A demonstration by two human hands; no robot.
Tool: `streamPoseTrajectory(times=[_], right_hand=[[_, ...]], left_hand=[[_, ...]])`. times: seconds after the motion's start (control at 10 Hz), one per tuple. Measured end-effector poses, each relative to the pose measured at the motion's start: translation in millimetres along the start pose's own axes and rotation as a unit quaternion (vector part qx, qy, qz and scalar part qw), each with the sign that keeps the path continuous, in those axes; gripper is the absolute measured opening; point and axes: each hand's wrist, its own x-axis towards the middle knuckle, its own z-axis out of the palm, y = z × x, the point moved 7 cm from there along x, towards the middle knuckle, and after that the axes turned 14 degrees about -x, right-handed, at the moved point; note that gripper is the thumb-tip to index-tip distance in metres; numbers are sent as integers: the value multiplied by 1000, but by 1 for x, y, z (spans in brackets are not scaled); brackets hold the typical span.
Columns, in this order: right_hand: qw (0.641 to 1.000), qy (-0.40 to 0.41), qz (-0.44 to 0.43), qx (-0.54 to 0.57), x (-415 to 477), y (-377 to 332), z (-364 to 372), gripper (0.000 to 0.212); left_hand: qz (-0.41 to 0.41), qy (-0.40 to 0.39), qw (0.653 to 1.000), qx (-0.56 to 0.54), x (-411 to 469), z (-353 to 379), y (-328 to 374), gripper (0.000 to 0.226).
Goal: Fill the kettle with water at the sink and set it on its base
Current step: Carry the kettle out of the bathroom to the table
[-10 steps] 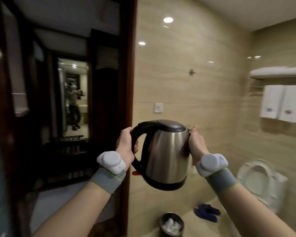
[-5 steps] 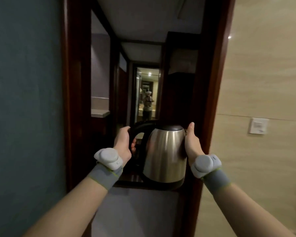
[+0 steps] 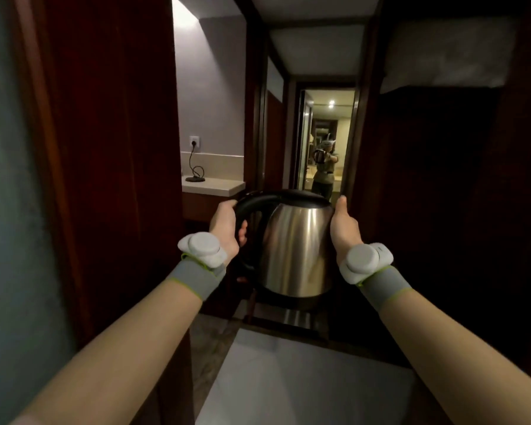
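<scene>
A stainless steel kettle (image 3: 295, 246) with a black lid and black handle is held upright in front of me at chest height. My left hand (image 3: 227, 228) is wrapped around the black handle on its left side. My right hand (image 3: 344, 228) presses flat against the kettle's right wall, thumb up by the lid. Ahead on the left, the kettle's round black base (image 3: 195, 179) lies on a pale counter (image 3: 215, 187), its cord running up to a wall socket (image 3: 194, 142). No sink is in view.
A dark wooden door frame (image 3: 111, 148) stands close on my left, and dark wood panels (image 3: 442, 194) close on my right. A narrow passage leads ahead to a mirror (image 3: 325, 142) showing a person's reflection. Pale floor (image 3: 288, 378) lies below.
My view has swung left, from the tiled bathroom wall to the doorway and passage. The counter with the base has come into sight. Both hands keep the same hold on the kettle.
</scene>
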Motion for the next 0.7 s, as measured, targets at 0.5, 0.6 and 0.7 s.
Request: streamPoseTrajectory(times=[0.5, 0.6, 0.7], right_hand=[[1000, 10, -5, -8, 340, -66, 137, 71], [997, 1, -49, -56, 409, -87, 172, 63], [987, 11, -138, -76, 471, -117, 205, 58]], left_hand=[[9, 3, 1000, 12, 352, 76, -12, 30], [45, 31, 998, -19, 419, 82, -7, 25], [87, 83, 993, -12, 478, 85, 3, 22]])
